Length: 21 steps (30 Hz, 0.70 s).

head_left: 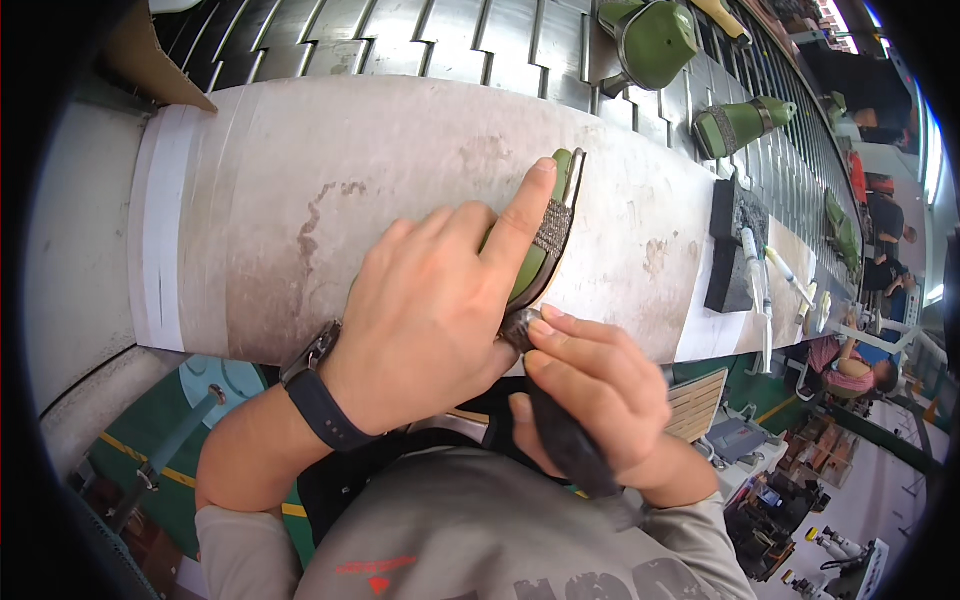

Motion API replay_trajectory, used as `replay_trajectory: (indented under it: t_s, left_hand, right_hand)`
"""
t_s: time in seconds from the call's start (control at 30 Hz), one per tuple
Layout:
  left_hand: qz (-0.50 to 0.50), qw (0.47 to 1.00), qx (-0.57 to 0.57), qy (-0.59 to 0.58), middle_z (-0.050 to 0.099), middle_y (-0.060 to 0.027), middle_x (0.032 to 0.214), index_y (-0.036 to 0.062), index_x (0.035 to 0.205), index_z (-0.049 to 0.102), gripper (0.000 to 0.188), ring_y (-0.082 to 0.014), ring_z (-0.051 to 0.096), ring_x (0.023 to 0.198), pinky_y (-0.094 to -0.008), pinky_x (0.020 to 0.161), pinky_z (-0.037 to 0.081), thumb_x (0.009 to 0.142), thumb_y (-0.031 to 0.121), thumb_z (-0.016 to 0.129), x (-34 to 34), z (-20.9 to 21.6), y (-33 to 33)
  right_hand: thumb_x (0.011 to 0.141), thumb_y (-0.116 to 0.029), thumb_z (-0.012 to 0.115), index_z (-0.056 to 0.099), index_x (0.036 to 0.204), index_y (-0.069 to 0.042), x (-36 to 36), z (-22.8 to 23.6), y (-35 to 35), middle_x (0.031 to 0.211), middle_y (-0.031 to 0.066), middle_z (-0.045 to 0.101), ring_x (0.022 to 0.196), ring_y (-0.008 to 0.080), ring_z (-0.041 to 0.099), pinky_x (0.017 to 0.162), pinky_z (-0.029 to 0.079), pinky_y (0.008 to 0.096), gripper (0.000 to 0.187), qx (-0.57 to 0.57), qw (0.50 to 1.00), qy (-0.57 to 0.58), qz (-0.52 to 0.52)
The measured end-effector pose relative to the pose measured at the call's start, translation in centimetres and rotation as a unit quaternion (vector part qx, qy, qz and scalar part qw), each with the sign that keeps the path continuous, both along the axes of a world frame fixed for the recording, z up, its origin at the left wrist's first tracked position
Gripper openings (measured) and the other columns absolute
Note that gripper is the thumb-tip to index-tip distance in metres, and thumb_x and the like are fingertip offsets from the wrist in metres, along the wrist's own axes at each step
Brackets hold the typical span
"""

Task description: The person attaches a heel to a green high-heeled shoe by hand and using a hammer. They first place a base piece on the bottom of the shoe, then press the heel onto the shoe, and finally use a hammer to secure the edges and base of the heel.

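Note:
On the worktable (420,130) a green shoe last (530,272) lies on its side, wearing a sandal with a glittery grey strap (553,228) and a thin dark-edged sole (574,190). My left hand (430,290) is closed over it, the index finger stretched along the last toward its far end. Just to the right, my right hand (600,385) grips a dark tool with a thick blackish body (568,430). The tool's rounded end (520,325) is at the near end of the sandal, by my left hand; its exact kind is unclear.
Beyond the table runs a conveyor of metal slats (440,40) carrying more green lasts (655,45) with sandals. On the right, a black block (735,245) stands beside white-handled brushes (790,275). A cardboard piece (160,60) is at the far left. Another person (850,365) sits farther right.

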<state>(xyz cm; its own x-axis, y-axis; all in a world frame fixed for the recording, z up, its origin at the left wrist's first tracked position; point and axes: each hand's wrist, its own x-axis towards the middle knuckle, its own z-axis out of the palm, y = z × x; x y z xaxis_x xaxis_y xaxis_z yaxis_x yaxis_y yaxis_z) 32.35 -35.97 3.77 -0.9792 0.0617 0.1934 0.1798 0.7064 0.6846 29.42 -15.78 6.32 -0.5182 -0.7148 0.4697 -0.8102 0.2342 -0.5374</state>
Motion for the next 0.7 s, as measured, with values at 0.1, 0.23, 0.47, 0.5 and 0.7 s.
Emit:
replay_trajectory:
  t_s: [0.1, 0.23, 0.47, 0.5, 0.7]
  left_hand:
    - [-0.005, 1.000, 0.000, -0.003, 0.064, -0.0179, 0.101, 0.0017, 0.168, 0.029, 0.112, -0.0409, 0.064, 0.093, -0.0496, 0.081, 0.052, 0.072, 0.014, 0.085, 0.2, 0.2, -0.4]
    - [-0.046, 0.997, 0.057, 0.011, 0.068, -0.0236, 0.118, -0.0009, 0.161, 0.041, 0.089, -0.0444, 0.066, 0.108, -0.0481, 0.095, 0.053, 0.084, 0.023, 0.082, 1.1, -1.0, -2.7]
    - [-0.043, 0.991, 0.130, -0.007, 0.070, -0.0226, 0.124, -0.0037, 0.143, 0.060, 0.049, -0.0402, 0.067, 0.110, -0.0451, 0.099, 0.050, 0.101, 0.022, 0.068, 2.3, -2.0, -4.3]
    - [-0.040, 0.992, 0.123, 0.002, 0.070, -0.0221, 0.123, -0.0037, 0.142, 0.061, 0.049, -0.0403, 0.066, 0.110, -0.0454, 0.098, 0.050, 0.101, 0.022, 0.069, 2.4, -1.9, -4.3]
    - [-0.033, 0.993, 0.114, 0.025, 0.071, -0.0206, 0.120, -0.0038, 0.140, 0.062, 0.051, -0.0393, 0.066, 0.103, -0.0450, 0.093, 0.049, 0.098, 0.023, 0.072, 2.3, -2.4, -4.4]
  right_hand:
    - [0.076, 0.000, 0.084, 0.073, 0.107, 0.007, 1.4, -0.9, 0.1, 0.105, 0.0233, 0.076, 0.094, 0.0388, 0.077, 0.085, 0.066, 0.0413, 0.033, -0.035, 0.999, -0.016, -0.036]
    - [0.078, 0.001, 0.083, 0.072, 0.109, 0.006, 1.0, -0.5, 0.5, 0.108, 0.0244, 0.075, 0.095, 0.0394, 0.077, 0.088, 0.064, 0.0420, 0.033, -0.063, 0.994, -0.081, -0.039]
    - [0.073, 0.001, 0.085, 0.071, 0.109, 0.006, 1.5, -0.3, -0.2, 0.107, 0.0238, 0.076, 0.093, 0.0357, 0.076, 0.081, 0.065, 0.0394, 0.038, 0.011, 1.000, -0.012, -0.019]
    - [0.073, 0.001, 0.085, 0.071, 0.108, 0.006, 1.5, -0.3, -0.3, 0.107, 0.0238, 0.076, 0.091, 0.0352, 0.076, 0.081, 0.065, 0.0391, 0.038, 0.002, 0.998, -0.055, -0.012]
    - [0.071, 0.002, 0.085, 0.070, 0.107, 0.006, 0.9, -0.1, -0.6, 0.106, 0.0237, 0.076, 0.090, 0.0340, 0.076, 0.078, 0.064, 0.0388, 0.039, -0.004, 0.983, -0.181, 0.036]
